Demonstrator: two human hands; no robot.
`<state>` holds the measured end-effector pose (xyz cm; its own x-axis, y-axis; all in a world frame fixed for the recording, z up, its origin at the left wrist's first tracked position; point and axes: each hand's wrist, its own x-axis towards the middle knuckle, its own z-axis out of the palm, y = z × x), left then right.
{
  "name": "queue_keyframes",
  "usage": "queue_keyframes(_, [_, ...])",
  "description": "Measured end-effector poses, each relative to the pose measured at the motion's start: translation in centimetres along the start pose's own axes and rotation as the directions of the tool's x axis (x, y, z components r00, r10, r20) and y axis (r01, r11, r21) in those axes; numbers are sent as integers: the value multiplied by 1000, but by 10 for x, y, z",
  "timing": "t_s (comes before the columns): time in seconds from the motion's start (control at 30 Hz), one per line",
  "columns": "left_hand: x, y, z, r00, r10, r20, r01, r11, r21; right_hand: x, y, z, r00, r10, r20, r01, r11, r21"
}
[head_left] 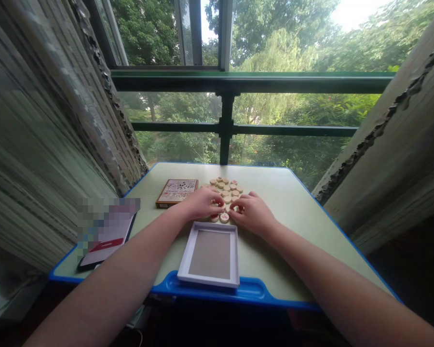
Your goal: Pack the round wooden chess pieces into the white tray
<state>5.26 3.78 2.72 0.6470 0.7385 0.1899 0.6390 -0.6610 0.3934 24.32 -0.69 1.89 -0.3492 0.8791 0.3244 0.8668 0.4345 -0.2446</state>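
Note:
Round wooden Chinese chess pieces (226, 193) lie in a loose cluster in the middle of the table, some showing red characters. My left hand (202, 203) reaches in from the left side of the cluster, its thumb and fingers closed around a piece with a red mark. From the right, my right hand (255, 213) curls its fingers round a piece that is mostly hidden by them. Between my hands and the open box, a piece with a red character (224, 218) lies face up. The open white box (233, 260) has a bare grey-brown bottom.
A printed box lid (177, 191) reading "Chinese Chess" lies left of the pieces. Farther left, a dark-edged tablet or folder (108, 243) is partly blurred out. The pale table (282, 193) has a blue edge with a groove, between curtains and a railed window.

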Motion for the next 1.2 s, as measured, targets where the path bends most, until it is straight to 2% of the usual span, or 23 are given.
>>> queue_keyframes(0.17, [-1,1,-5,998,62,7,-62,997,-36,3,1,-2,998,-53,13,54,998,-26])
queue_keyframes(0.43, [0,-2,2,998,65,-10,-65,997,42,6,5,-1,1000,0,15,0,1000,9])
queue_keyframes(0.63, [-1,-4,-1,999,43,-12,-42,999,33,8,17,4,982,126,-140,-115,990,85])
queue_keyframes(0.73, [0,-6,-1,999,42,-8,-41,998,55,10,24,5,971,153,-184,-130,983,129])
queue_keyframes(0.87, [2,-7,4,998,52,-39,-49,995,93,12,31,7,964,214,-155,-190,970,154])
queue_keyframes(1.0, [3,-7,9,996,58,-68,-49,991,125,13,32,10,981,177,-78,-167,978,125])
queue_keyframes(1.2, [4,-8,10,996,57,-67,-46,987,152,14,29,9,976,188,-108,-178,979,101])
